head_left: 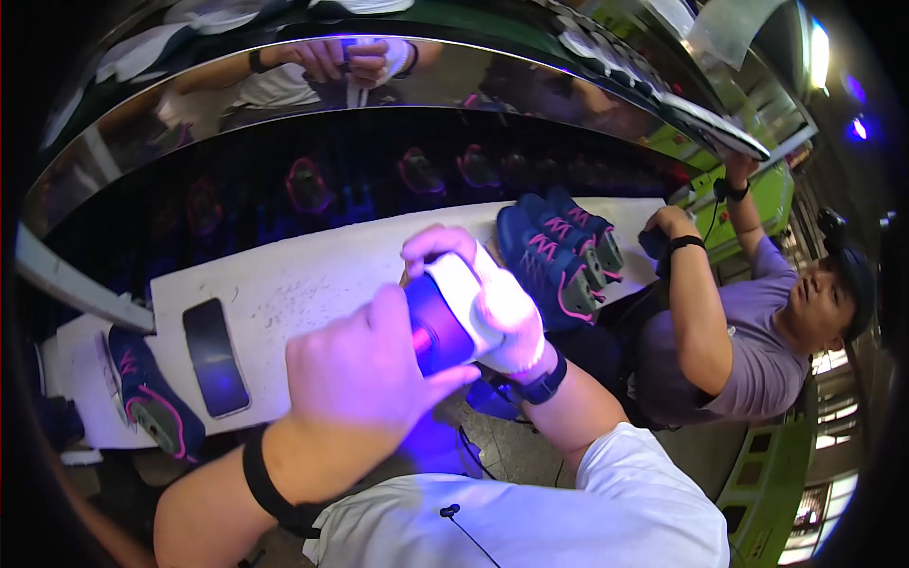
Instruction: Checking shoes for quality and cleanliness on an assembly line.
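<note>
1. Can see at far left a dark-blue shoe (156,398) with pink trim, lying on the white table (275,303) near a slanting metal post (80,279).
2. Beside it, can make out a dark phone (216,358), flat on the table.
3. Past the table's far edge, can see a dark strip with dim pink-edged shapes (308,185), under a shiny metal panel (568,90).
4. Near the middle, have the left hand (350,364) clamped on a dark item (437,327) with a white panel, thumb along its lower edge.
5. Have that item raised between both hands, lit violet; cannot tell its exact kind.
6. Have the right hand (511,317), apparently in a pale knit glove, clamped on the item's right side.
7. Farther right, can see a cluster of blue shoes (544,246) on the table.
8. At far right, can see a co-worker (724,331) in a purple shirt, one hand raised.
</note>
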Available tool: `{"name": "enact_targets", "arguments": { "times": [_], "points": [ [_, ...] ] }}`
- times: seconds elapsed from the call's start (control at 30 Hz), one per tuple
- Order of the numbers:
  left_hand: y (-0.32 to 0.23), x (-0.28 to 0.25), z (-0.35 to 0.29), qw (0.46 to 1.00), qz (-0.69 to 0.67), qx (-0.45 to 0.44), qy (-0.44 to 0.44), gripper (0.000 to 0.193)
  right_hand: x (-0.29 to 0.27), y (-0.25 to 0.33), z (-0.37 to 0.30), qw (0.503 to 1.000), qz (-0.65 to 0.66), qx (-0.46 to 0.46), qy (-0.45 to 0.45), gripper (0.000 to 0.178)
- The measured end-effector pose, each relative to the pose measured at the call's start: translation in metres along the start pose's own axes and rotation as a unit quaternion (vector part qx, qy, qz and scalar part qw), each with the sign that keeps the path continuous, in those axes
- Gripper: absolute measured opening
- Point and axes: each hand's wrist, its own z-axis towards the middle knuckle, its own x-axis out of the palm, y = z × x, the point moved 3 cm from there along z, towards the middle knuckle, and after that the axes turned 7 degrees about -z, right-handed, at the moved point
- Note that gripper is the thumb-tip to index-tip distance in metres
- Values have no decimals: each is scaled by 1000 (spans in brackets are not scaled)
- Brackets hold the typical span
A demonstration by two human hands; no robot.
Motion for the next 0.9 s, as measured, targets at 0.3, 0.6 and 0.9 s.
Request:
{"name": "enact_targets", "arguments": {
  "times": [0.3,0.6,0.9],
  "points": [
    [-47,50,-33,964,123,220,-79,29,-10,38,-82,990,-58,125,-23,73],
    [4,-29,-46,970,-24,219,107,67,42,9,-106,939,-313,-131,-49,71],
    [51,-6,-154,935,-298,-194,-15,87,77,-69,-83,815,-545,-194,-41,69]
  ]
}}
